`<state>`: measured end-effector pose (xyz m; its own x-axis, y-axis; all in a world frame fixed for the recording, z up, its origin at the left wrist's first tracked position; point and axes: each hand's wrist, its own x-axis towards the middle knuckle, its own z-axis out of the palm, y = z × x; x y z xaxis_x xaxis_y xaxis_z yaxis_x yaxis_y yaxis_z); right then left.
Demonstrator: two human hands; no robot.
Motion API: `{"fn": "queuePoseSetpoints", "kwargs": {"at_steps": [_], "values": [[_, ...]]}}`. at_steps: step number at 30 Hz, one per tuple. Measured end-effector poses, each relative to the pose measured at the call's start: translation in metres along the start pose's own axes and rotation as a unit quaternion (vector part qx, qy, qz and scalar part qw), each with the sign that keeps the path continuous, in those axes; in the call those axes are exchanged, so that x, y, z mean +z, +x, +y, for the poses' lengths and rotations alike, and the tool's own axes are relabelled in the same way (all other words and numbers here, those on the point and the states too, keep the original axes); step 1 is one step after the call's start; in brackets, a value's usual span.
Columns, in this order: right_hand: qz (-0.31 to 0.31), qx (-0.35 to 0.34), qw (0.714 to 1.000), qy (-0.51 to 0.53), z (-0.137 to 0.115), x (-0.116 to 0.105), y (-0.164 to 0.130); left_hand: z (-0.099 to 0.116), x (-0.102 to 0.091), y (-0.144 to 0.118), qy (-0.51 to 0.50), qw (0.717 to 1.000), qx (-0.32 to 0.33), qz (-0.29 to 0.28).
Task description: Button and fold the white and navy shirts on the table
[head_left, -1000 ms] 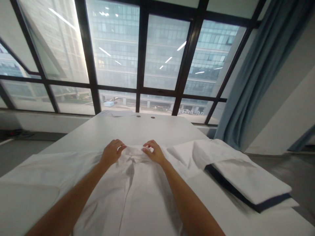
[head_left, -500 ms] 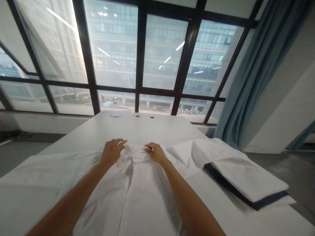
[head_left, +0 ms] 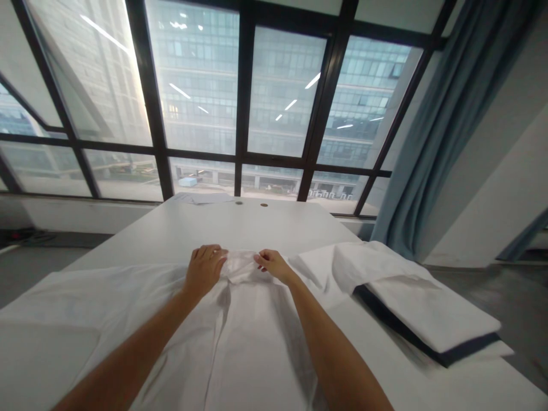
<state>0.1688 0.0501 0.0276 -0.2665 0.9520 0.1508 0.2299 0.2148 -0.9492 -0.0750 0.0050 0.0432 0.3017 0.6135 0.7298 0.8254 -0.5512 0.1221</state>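
An office room — tall windows point(head_left: 240, 97), long white table point(head_left: 240, 225), curtain point(head_left: 432, 131).

A white, thin-cloth button-up shirt point(head_left: 240, 342) lies spread front-up on the white tabletop point(head_left: 257, 225), its collar point(head_left: 240, 266) at the far end and its body running back toward the near edge. The front opening shows as a shadowed crease down the middle, and the cloth is softly wrinkled. One sleeve point(head_left: 85, 297) stretches flat out to the left, while the collar is bunched up where both hands pinch it.
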Motion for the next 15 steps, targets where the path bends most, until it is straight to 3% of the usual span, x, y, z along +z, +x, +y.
{"fn": "queuePoseSetpoints", "kwargs": {"at_steps": [4, 8, 12, 15], "values": [[0.010, 0.022, 0.984, 0.179, -0.002, 0.012, 0.000, 0.025, 0.013, -0.006, -0.060, 0.994, 0.048, -0.074], [0.015, 0.019, 0.965, 0.262, -0.002, 0.021, -0.001, 0.029, 0.030, -0.011, -0.084, 0.991, -0.007, -0.104], [0.046, -0.018, 0.962, 0.268, 0.006, 0.025, 0.003, 0.023, 0.035, -0.012, -0.084, 0.991, -0.028, -0.097], [0.062, -0.081, 0.979, 0.178, 0.009, 0.022, 0.004, 0.021, 0.034, -0.013, -0.088, 0.992, -0.022, -0.091]]}}
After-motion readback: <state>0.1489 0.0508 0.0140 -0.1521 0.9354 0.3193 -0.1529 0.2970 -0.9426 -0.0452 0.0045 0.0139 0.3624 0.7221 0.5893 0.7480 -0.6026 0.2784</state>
